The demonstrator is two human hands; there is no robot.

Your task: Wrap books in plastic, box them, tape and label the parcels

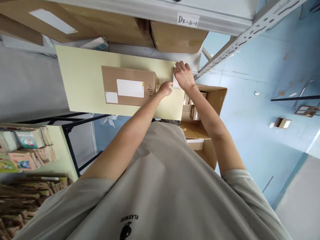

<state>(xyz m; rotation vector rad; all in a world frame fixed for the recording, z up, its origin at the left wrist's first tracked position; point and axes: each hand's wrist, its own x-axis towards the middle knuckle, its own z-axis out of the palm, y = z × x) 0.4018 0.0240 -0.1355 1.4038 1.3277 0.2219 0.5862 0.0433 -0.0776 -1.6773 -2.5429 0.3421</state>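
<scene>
A flat brown cardboard box [130, 86] with a large white label and a small one lies on a pale yellow tabletop [80, 80]. My right hand [184, 75] is just past the box's right end, and its fingers pinch a small white slip [175, 82]. My left hand [165, 88] is curled at that same end of the box. Its fingertips meet the slip's lower edge. Handwritten marks run along the box's right side.
An open carton [212, 100] with smaller boxes inside stands on the blue floor to the right of the table. Above the table, a metal rack [225, 20] labelled D3-4-1 holds brown cartons. Stacked books [27, 146] fill shelves at the left. Small boxes [282, 122] lie on the floor.
</scene>
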